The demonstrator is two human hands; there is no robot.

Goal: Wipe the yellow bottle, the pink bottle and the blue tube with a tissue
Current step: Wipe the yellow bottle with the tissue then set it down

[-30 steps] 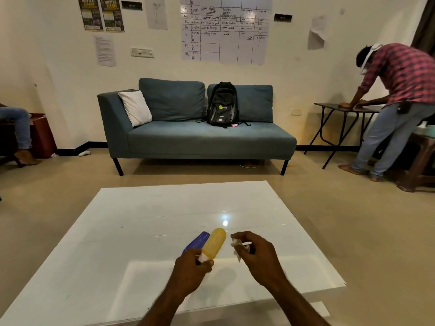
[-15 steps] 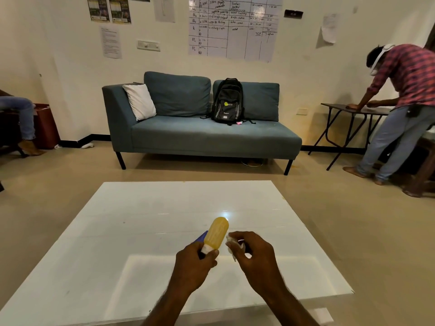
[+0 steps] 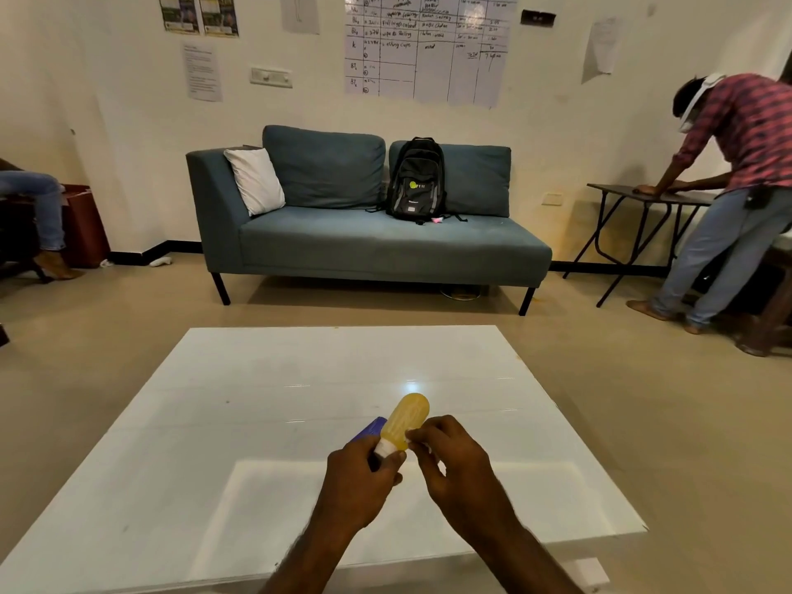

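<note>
A white glossy table [image 3: 257, 400] fills the near half of the scene, with a lamp reflected at its middle. A blue-grey sofa [image 3: 385, 250] is set against the far wall, beyond the table. At the far right a person [image 3: 737, 165] in a checked shirt is bent over a dark folding table [image 3: 643, 192], both hands laid on its top. A black backpack [image 3: 415, 182] is stood upright on the sofa seat, against the right back cushion, and a white pillow [image 3: 255, 180] is propped in the sofa's left corner.

Both hands are held above the near middle of the table. The left hand [image 3: 355, 478] is curled, its fingers clamped round the white-capped near end of the yellow bottle [image 3: 407, 420], which is raised off the table and tilted away to the far right. The right hand [image 3: 454, 460] is brought up to the bottle's right side, fingers bunched together and pinched on the tissue [image 3: 412, 440], of which only a white scrap is seen, pressed to the bottle. The blue tube [image 3: 370, 428] is seen just left of the bottle, behind the left hand; whether it is gripped cannot be told.
</note>
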